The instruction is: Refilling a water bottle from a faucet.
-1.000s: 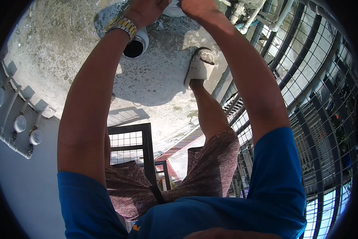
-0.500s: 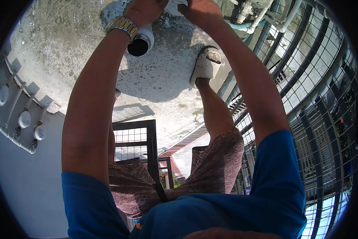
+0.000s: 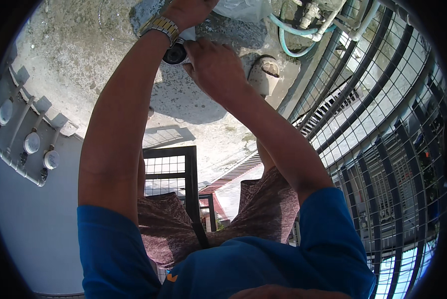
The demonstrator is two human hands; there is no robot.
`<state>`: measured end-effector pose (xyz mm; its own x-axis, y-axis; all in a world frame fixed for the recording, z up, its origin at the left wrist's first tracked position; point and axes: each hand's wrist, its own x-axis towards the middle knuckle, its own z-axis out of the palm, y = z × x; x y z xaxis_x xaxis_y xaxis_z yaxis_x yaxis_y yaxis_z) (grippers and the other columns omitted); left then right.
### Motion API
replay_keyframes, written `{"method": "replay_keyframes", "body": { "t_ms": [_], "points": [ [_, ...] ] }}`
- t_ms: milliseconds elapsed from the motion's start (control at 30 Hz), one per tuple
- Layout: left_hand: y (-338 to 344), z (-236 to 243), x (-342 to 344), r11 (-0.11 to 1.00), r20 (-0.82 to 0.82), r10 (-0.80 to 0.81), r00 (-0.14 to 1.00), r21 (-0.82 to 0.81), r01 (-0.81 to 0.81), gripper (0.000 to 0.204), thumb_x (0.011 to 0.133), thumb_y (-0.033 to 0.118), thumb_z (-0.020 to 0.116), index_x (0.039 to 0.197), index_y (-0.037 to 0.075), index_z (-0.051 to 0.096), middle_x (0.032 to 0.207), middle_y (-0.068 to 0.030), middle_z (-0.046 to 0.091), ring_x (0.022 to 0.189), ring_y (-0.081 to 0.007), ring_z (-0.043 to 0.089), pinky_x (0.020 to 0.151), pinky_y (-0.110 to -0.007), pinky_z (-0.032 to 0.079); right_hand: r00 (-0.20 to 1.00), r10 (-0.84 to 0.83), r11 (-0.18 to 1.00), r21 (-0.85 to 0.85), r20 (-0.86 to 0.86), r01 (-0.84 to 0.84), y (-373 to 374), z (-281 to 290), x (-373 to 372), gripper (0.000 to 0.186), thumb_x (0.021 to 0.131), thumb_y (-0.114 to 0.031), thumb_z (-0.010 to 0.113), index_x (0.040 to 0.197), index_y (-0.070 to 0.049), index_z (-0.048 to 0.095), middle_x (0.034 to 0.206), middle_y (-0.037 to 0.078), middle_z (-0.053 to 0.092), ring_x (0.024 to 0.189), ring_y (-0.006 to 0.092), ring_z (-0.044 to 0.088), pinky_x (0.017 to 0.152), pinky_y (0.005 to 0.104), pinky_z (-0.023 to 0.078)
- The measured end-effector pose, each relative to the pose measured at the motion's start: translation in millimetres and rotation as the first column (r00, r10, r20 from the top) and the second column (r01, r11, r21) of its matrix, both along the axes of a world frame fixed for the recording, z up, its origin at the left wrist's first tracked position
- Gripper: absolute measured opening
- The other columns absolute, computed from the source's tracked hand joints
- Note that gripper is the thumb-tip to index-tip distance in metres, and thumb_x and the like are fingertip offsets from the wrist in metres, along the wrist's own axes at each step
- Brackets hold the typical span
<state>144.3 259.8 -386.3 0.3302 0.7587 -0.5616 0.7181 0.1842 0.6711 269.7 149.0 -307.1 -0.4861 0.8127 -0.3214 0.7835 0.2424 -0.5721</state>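
Observation:
A white bottle [image 3: 189, 34] sits under my left wrist, its round dark mouth facing me. My right hand [image 3: 216, 70] has come to the bottle's right side, with curled fingers and thumb closed at the rim; part of the neck is hidden behind them. My left hand [image 3: 189, 12], with a gold and silver watch [image 3: 159, 28] at its wrist, is at the top edge, above the bottle. Its fingers are mostly cut off or hidden, so its hold cannot be made out. Just right of it is a crumpled clear plastic bag [image 3: 243, 8].
Wet, stained concrete [image 3: 109, 65] lies below. Pipes with a valve [image 3: 310, 15] and a pale green hose [image 3: 283, 37] are at the upper right. A metal mesh fence [image 3: 378, 94] curves along the right. Round-faced meters [image 3: 32, 142] line the left wall. My sandalled foot [image 3: 264, 74] is beyond my right forearm.
My right hand has left the plastic bag and moved down and left to the bottle's mouth. The left hand has shifted slightly right. More of the bag and the hose shows.

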Motion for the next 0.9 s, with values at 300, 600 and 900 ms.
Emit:
{"method": "replay_keyframes", "body": {
  "t_ms": [300,600,900],
  "points": [
    [-14.9,-24.1,-4.2,0.985,0.302,0.079,0.95,0.121,-0.12,0.065,0.101,0.009,0.048,0.163,0.009,0.028,0.162,-0.0222,0.039,0.143,-0.0339,0.047,0.119,-0.039,0.038,0.944,-0.081,0.931,0.363,0.321,-0.044,73.4,-56.5,66.7,0.027,0.088,-0.011,0.074,0.114,-0.008,0.069,0.095,0.014,0.071,0.078,0.0287,0.072,0.07,0.0391,0.059],
    [-24.0,-27.1,-13.5,0.985,0.162,0.014,0.987,0.166,-0.041,0.065,0.099,0.006,0.048,0.162,0.011,0.031,0.162,-0.0206,0.04,0.149,-0.0338,0.04,0.124,-0.04,0.032,0.928,0.097,0.979,-0.205,0.36,-0.023,102.6,-139.1,29.1,0.026,0.095,-0.015,0.058,0.114,-0.007,0.074,0.112,0.017,0.075,0.108,0.0301,0.072,0.09,0.0447,0.057],
    [-23.1,-23.3,-4.2,0.989,0.135,0.063,0.989,0.123,-0.08,0.065,0.099,0.007,0.05,0.161,0.012,0.033,0.156,-0.0237,0.047,0.141,-0.0365,0.05,0.117,-0.041,0.041,0.895,0.256,0.964,-0.026,0.365,-0.265,107.9,-130.5,47.3,0.021,0.088,-0.014,0.066,0.107,-0.011,0.076,0.1,0.014,0.076,0.096,0.0287,0.074,0.084,0.0441,0.058]
  ]
}}
